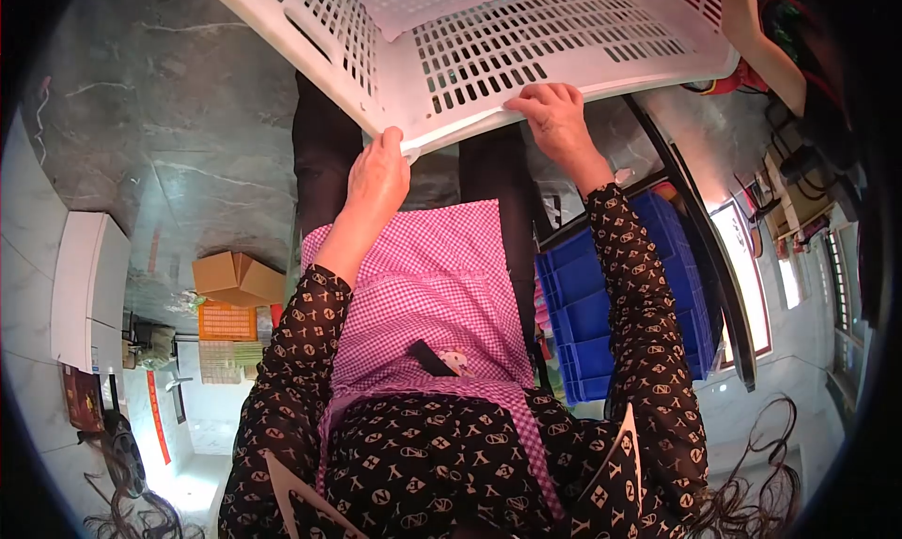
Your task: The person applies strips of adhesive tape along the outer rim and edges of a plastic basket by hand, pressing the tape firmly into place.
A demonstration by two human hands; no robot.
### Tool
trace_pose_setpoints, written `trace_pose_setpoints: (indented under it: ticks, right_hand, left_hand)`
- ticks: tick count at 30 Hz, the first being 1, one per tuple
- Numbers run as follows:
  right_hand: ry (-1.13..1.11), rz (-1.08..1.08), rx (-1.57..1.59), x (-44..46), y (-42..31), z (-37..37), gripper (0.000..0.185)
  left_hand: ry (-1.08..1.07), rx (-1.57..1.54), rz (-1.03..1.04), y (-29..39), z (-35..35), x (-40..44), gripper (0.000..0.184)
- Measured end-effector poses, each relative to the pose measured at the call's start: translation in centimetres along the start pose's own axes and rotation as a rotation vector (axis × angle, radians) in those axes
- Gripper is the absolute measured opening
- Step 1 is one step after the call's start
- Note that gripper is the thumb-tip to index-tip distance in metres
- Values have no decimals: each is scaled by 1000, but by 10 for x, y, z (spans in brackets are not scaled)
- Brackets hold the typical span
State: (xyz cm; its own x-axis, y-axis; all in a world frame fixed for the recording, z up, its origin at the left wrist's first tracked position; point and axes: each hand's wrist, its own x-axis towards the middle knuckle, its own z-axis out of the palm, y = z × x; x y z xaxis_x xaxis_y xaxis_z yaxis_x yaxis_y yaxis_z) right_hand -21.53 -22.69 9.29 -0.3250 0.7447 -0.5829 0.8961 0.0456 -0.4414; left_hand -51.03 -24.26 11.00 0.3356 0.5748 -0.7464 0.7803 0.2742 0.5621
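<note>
While the crate (611, 69) runs out of frame at the top, its near rim sits ahead of me, above the apron (423, 304). Left hand (378, 174): fingers curled closed on the near corner. Right hand (562, 130): half-curled on the near rim, underside grip hidden. Co-worker's arm (769, 62) cut off; can't tell if it's holding. Sleeve (639, 285) partly covers blue bin (575, 313).

Pale letters (655, 383) — N and Y among them — on the black shirt (437, 450)
</note>
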Motion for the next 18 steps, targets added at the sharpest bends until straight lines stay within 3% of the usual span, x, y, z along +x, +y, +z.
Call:
trace_pose_setpoints:
  ticks: [18]
  right_hand:
    - [-6, -103, 77, 14, -90, 49, 30]
  left_hand:
    - [57, 28, -23, -23, -8, -17, 26]
